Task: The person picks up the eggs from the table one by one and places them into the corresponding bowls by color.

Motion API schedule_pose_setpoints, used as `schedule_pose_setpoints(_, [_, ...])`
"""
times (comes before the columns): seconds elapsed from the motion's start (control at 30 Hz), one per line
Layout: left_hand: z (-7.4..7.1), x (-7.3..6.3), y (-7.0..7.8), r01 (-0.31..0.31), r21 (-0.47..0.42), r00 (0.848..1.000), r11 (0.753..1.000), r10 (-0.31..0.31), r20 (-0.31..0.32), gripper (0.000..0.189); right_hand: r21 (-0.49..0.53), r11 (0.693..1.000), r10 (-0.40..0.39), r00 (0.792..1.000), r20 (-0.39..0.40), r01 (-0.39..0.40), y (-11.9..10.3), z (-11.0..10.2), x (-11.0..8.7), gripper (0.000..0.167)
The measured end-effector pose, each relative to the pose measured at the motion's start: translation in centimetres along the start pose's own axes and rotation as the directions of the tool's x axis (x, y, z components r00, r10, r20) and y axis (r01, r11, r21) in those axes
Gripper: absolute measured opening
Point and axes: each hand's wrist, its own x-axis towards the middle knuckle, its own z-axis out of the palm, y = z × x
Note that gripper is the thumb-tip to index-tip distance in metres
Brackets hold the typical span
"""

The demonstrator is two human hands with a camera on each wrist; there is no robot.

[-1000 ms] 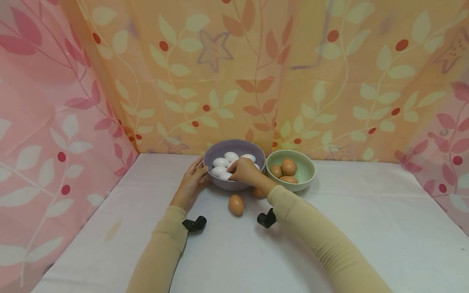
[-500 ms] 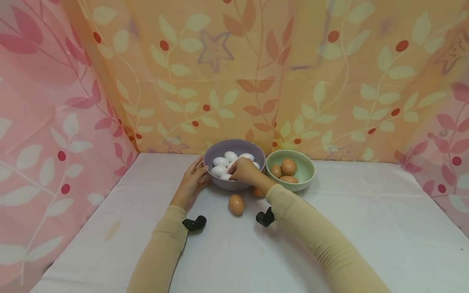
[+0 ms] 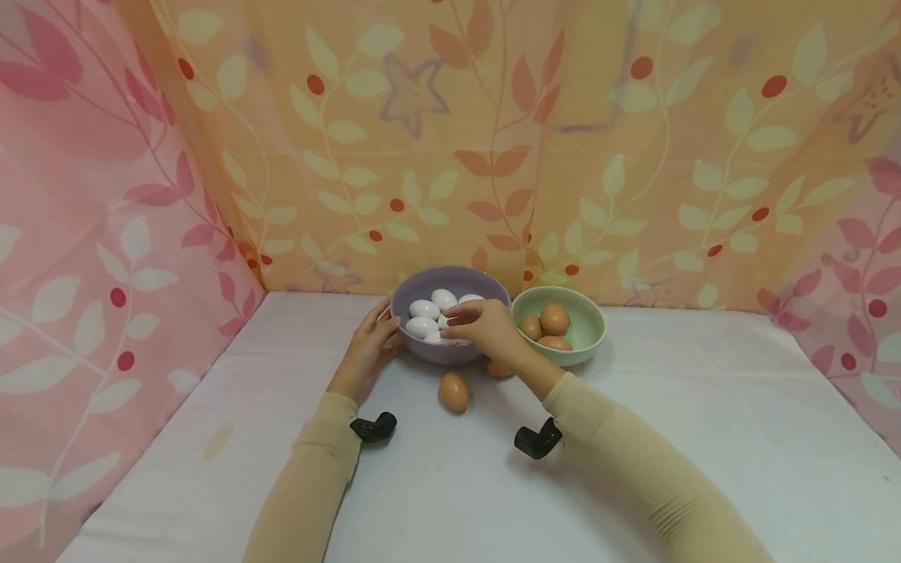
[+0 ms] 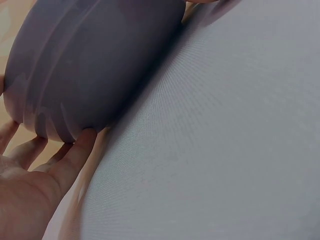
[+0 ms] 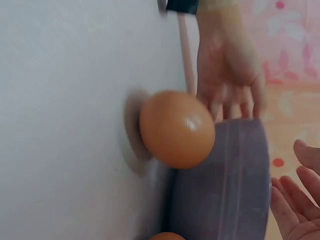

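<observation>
A purple bowl (image 3: 450,355) holding several white eggs (image 3: 422,328) stands at the back of the table. My left hand (image 3: 366,344) rests against its left side; the left wrist view shows spread fingers (image 4: 77,160) touching the outer wall. Over the bowl's right part is my right hand (image 3: 496,328), partly covering the eggs. Its fingers look spread and hold nothing in the right wrist view. One brown egg (image 3: 454,392) lies in front of the bowl, large in the right wrist view. Another brown egg (image 3: 500,368) is partly hidden below the right hand.
Beside the purple bowl, on its right, sits a light green bowl (image 3: 587,350) with 3 brown eggs (image 3: 554,320) showing. A white cloth (image 3: 436,493) covers the table. Patterned curtains (image 3: 450,188) hang close behind the bowls and at both sides.
My right hand has drawn back a little to the right and up from the white eggs, and its fingers have spread. The left hand and both bowls have stayed in place.
</observation>
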Motion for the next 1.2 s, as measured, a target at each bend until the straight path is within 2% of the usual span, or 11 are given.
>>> schedule_pose_setpoints(0.2, [0.1,0.1,0.1,-0.005,0.013,1.0,1.0,0.005,0.006,0.061,0.15,0.989,0.009,1.0,-0.012,-0.007,-0.2,-0.8,-3.0,0.039])
schedule_pose_setpoints(0.43, [0.1,0.0,0.0,-0.008,0.004,1.0,1.0,0.008,0.01,0.062,0.182,0.98,0.079,0.997,-0.01,-0.076,0.5,-1.1,-5.9,0.044])
schedule_pose_setpoints(0.67, [0.0,-0.1,0.0,-0.014,-0.005,1.0,1.0,0.014,0.004,0.061,0.249,0.963,0.104,0.995,-0.003,-0.1,1.7,-0.7,-7.2,0.047])
schedule_pose_setpoints(0.93, [-0.2,-0.2,0.0,0.006,0.021,1.0,1.0,-0.005,-0.01,0.061,0.187,0.975,0.13,0.991,-0.032,-0.122,2.9,0.5,-7.6,0.047])
schedule_pose_setpoints(1.2, [-0.1,-0.1,-0.1,0.001,0.029,1.0,1.0,-0.001,-0.003,0.06,0.136,0.987,0.091,0.994,-0.061,-0.082,3.2,1.1,-7.7,0.047])
